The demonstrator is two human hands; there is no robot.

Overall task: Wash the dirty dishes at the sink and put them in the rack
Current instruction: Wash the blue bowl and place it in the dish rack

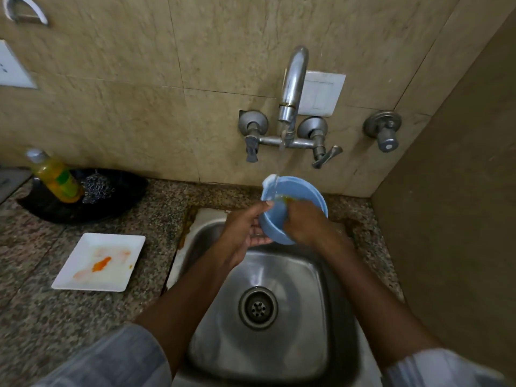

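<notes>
A light blue bowl (301, 191) is held tilted over the steel sink (307, 277), under water running from the tap (291, 88). My left hand (245, 227) grips the bowl's left rim, thumb on the edge and fingers beneath it. My right hand (303, 222) reaches over the near rim with its fingers inside the bowl, where an orange smear shows; whether they hold anything is hidden. A dirty white square plate (100, 262) with orange stains lies on the counter left of the sink.
A black dish (117, 191) at the back left holds a yellow soap bottle (55, 177) and a steel scrubber (97, 187). The speckled granite counter (42, 317) surrounds the sink. A brown wall (460, 191) stands close on the right. No rack is in view.
</notes>
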